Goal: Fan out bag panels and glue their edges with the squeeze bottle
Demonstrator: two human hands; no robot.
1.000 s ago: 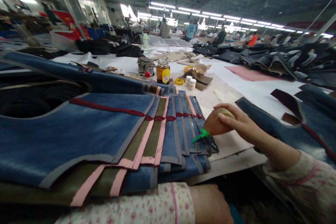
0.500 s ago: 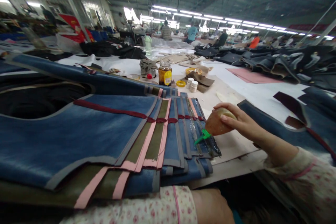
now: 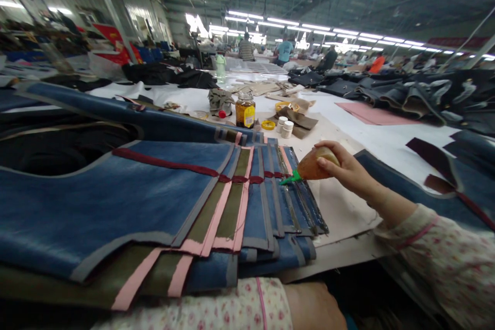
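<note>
My right hand (image 3: 348, 170) is wrapped round a squeeze glue bottle (image 3: 314, 165) with an amber body and a green nozzle. The bottle is tilted, its nozzle tip over the right-hand edges of layered blue leather panels (image 3: 174, 196). Shiny wet strips run along those edges. Grey and pink tape borders the panels, and a dark red strip (image 3: 166, 161) crosses them. Low in the picture, my left hand (image 3: 319, 307) lies just in front of the panels; its fingers are hidden.
Beyond the panels stand a glass jar (image 3: 245, 111) of brown liquid, two small white bottles (image 3: 286, 129) and a yellow lid (image 3: 268, 125). Dark pieces (image 3: 390, 90) are heaped at right behind a pink sheet (image 3: 375, 113). Several people work far off.
My right hand has raised the glue bottle and moved it slightly left, so the nozzle now points left instead of down-left. My left hand has hardly moved.
</note>
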